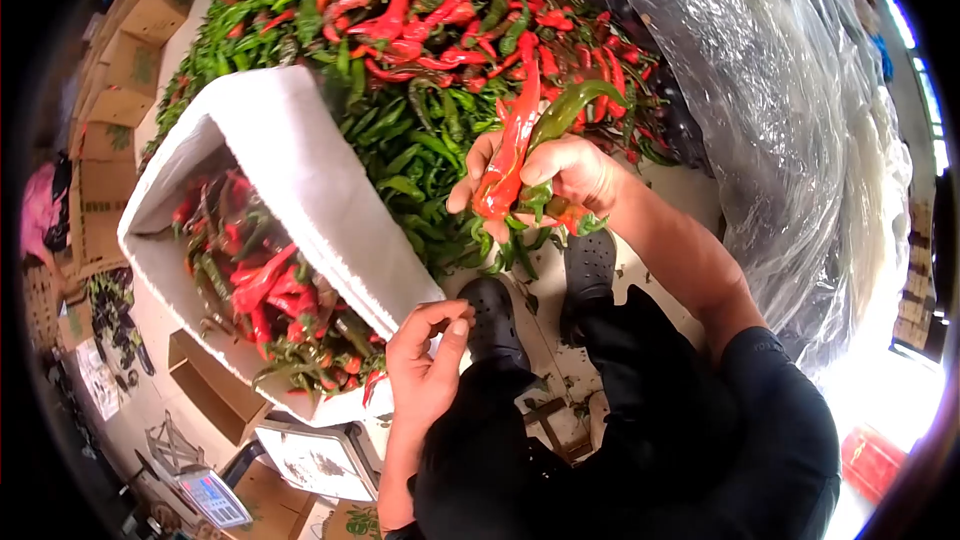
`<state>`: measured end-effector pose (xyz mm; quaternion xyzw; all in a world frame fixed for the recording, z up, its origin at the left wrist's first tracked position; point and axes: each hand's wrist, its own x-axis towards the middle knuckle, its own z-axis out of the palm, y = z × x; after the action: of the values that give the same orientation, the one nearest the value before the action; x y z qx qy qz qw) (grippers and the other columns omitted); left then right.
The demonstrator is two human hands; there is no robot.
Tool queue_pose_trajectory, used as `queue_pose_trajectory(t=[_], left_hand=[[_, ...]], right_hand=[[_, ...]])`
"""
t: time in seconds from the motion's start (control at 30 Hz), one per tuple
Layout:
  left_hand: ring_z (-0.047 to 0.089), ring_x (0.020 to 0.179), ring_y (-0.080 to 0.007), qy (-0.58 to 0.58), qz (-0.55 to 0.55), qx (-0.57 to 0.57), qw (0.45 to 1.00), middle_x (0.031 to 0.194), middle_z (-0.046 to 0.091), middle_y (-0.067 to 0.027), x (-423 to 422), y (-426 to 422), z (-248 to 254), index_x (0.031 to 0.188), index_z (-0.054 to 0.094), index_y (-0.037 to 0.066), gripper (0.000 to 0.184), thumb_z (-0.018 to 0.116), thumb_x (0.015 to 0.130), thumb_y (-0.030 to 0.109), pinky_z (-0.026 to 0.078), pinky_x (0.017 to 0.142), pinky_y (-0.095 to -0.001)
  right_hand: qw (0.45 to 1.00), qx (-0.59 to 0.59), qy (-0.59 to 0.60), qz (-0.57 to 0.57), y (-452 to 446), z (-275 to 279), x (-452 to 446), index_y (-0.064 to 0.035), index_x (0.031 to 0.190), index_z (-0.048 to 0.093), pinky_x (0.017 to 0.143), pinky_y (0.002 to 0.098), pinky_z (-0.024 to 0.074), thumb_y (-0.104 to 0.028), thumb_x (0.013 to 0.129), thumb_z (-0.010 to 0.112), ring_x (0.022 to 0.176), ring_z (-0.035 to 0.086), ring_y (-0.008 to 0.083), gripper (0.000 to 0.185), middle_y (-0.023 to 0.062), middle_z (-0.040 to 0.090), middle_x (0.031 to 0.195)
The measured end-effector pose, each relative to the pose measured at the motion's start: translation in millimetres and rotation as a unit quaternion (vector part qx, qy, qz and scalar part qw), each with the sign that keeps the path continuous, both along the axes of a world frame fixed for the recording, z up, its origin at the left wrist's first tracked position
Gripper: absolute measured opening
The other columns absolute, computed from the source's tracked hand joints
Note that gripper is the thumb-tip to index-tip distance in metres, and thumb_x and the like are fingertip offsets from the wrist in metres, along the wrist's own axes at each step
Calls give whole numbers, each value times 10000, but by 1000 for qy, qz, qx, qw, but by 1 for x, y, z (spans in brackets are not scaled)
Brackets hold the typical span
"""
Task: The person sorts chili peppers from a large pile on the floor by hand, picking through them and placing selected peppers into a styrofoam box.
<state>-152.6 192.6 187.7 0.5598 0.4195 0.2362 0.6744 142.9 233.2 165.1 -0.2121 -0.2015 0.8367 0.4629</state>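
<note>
Holding a red pepper (514, 145) and a green pepper (570, 114) together, the right hand (578, 172) is at the centre of the frame, over the near edge of the pepper pile (398, 130), the red one's long axis running nearly up and down the frame. The white sack (335, 175), partly filled with peppers, lies to the left and lower left, nearer the left hand (424, 368), whose fingers curl loosely with nothing visible in them, just beside the sack's lower right corner.
</note>
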Motion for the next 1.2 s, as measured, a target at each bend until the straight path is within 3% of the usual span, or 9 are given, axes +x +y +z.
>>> queue_pose_trajectory(t=[0.13,0.37,0.6,0.67,0.77,0.83,0.87,1.07,1.2], left_hand=[[613,1101,-202,17,77,154,985,1269,604,-140,1,6,40,1384,475,-12,488,644,926,5,492,951,-348],[618,1109,-187,-156,212,74,962,1289,603,-107,-24,5,78,1456,413,-6,630,676,887,-57,525,939,-335],[676,897,-195,-205,377,22,903,1049,693,-126,-143,-44,71,1310,559,-51,422,650,900,-4,566,803,-338],[668,881,-190,-181,407,45,894,1056,680,-127,-175,-67,71,1228,584,-40,340,641,893,-29,553,780,-332],[659,862,-186,-153,414,7,897,1029,665,-104,-206,-102,70,1205,583,-40,326,647,885,-25,553,795,-338],[673,882,-183,-137,403,17,904,1043,666,-116,-214,-123,74,1210,568,-52,339,644,881,-44,572,802,-338],[680,890,-184,-128,394,25,910,1048,668,-122,-215,-131,78,1217,561,-56,345,645,883,-48,582,805,-339],[681,936,-180,-97,338,91,932,1105,664,-133,-180,-123,86,1256,536,-33,407,676,876,-70,577,821,-311],[650,874,-151,52,197,243,948,990,644,-87,-127,-92,96,1157,627,-12,377,792,824,49,542,800,-301]], right_hand=[[995,66,-55,51,5,37,-44,-5,1124,617,533,273,518,-273,813,671,867,720,270,413,259,663,1185],[981,71,-173,55,3,96,-127,57,1244,624,888,323,549,-145,948,650,1050,690,226,360,165,714,1148],[946,36,-303,110,29,168,-209,-16,926,684,712,304,533,-183,901,725,743,649,148,174,89,695,869],[918,79,-388,8,49,196,-236,-8,884,667,657,321,539,-208,909,720,652,648,165,209,101,685,808],[701,362,-610,-70,127,165,-240,56,1165,626,858,379,557,-288,822,796,950,691,294,515,192,707,983],[437,448,-759,-180,136,164,-236,56,1355,506,936,374,524,-318,770,798,1055,655,329,753,210,681,1091],[433,447,-767,-154,129,163,-227,62,1368,505,931,375,529,-285,773,765,1037,668,322,736,202,688,1113],[893,97,-422,120,-33,194,-248,-14,1134,631,747,309,581,-335,983,652,890,698,156,355,102,701,967],[934,5,-355,35,-83,152,-250,4,1093,612,714,300,580,-294,993,636,820,691,155,315,92,695,933]])
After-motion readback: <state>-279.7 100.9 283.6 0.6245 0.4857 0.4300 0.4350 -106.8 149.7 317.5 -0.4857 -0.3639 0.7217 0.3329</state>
